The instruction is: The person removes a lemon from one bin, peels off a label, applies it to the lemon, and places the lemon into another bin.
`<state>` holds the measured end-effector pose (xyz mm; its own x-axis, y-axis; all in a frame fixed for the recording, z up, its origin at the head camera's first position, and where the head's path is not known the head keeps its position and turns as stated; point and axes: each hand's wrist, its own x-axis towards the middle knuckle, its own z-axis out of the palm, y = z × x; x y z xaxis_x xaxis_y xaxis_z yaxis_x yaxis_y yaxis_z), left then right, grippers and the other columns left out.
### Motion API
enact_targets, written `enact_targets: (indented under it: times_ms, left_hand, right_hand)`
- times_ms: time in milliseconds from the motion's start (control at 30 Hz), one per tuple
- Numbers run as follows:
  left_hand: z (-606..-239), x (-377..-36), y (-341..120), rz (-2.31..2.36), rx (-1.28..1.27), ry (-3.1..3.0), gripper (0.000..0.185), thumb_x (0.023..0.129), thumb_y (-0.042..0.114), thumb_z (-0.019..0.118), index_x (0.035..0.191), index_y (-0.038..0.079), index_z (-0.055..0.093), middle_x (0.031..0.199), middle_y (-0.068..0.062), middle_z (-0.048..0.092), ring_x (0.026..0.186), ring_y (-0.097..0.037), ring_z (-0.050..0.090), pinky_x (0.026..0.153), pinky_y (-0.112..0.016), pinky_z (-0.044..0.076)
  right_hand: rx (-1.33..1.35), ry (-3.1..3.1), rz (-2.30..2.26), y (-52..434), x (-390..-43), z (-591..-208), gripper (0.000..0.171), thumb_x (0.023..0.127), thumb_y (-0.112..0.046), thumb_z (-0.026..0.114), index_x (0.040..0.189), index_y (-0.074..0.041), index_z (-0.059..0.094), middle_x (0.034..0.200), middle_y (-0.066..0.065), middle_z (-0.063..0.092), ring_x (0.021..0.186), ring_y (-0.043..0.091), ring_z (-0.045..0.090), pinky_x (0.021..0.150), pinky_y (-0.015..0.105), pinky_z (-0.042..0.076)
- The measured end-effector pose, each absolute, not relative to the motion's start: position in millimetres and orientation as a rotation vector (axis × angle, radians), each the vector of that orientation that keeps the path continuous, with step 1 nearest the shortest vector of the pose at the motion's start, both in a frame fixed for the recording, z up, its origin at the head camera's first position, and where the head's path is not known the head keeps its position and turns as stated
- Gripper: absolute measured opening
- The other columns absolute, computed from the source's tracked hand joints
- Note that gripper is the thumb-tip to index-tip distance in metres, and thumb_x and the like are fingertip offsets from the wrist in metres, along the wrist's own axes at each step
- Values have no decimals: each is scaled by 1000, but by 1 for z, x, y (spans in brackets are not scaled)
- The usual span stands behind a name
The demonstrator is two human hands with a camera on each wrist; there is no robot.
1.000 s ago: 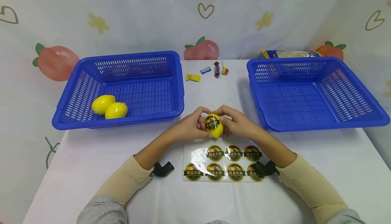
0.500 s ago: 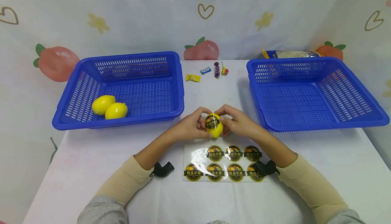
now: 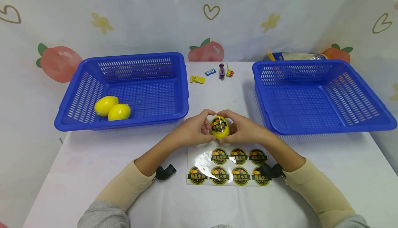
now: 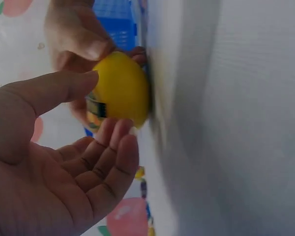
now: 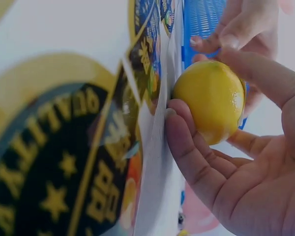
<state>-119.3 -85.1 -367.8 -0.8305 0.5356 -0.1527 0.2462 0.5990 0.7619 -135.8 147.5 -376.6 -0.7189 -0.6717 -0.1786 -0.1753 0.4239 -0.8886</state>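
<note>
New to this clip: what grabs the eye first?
Both hands meet at the table's middle: the left hand and right hand grip a yellow lemon bearing a round dark sticker. Two blue baskets flank them; the left basket holds two bare lemons, while the right basket looks empty. A sticker sheet lies just in front of the hands.

snug beige sleeves (image 3: 124, 186) are worn on both forearms, ending short of the wrists, with grey cloth (image 3: 102, 217) seen above them near the elbows. a small black strap mount (image 3: 164, 171) is fastened at each wrist. the left hand (image 3: 194, 131) and right hand (image 3: 245, 129) are left bare.
</note>
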Motion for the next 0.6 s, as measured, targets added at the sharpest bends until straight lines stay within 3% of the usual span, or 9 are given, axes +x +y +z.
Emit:
enact_targets:
  times_ms: [167,367,600]
  left_hand:
    - [-351,-110,-87,990,733,2597,61,86,21,78,140,13,50,109,-3,66,97,-16,63,78,-31,52]
    - [-331,-101,-94,1005,888,2792,41,91,19,74,129,12,62,121,-4,64,113,-21,58,93,-37,49]
    - [-320,-103,-105,752,911,3070,39,90,19,75,126,9,65,130,-12,60,141,-37,37,115,-50,29]
  right_hand:
    - [-710,2207,-1238,145,-135,-375,82,77,-3,84,146,-10,41,140,18,47,79,20,70,76,35,57]
    - [-704,2283,-1191,143,-132,-374,83,76,-6,86,146,-8,42,137,20,48,75,18,68,74,35,56]
    - [-726,2323,-1159,141,-132,-377,87,75,-8,88,146,-1,39,132,20,54,72,16,67,69,34,57]
